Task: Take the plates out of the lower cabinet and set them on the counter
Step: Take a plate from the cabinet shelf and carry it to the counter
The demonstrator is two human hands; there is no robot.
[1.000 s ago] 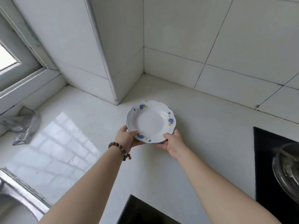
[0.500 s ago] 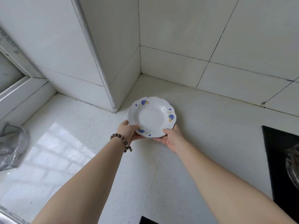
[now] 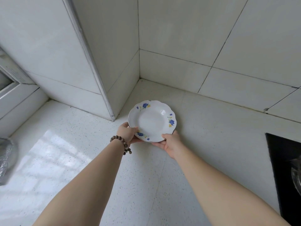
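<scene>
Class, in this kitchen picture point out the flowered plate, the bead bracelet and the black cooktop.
flowered plate (image 3: 150, 122): head view, its white centre.
bead bracelet (image 3: 121, 141): head view, beads across the left wrist.
black cooktop (image 3: 284, 159): head view, its dark glass surface.

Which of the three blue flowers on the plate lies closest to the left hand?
The flower at the near rim of the plate, beside the left hand; the other two sit at the far and right rims.
</scene>
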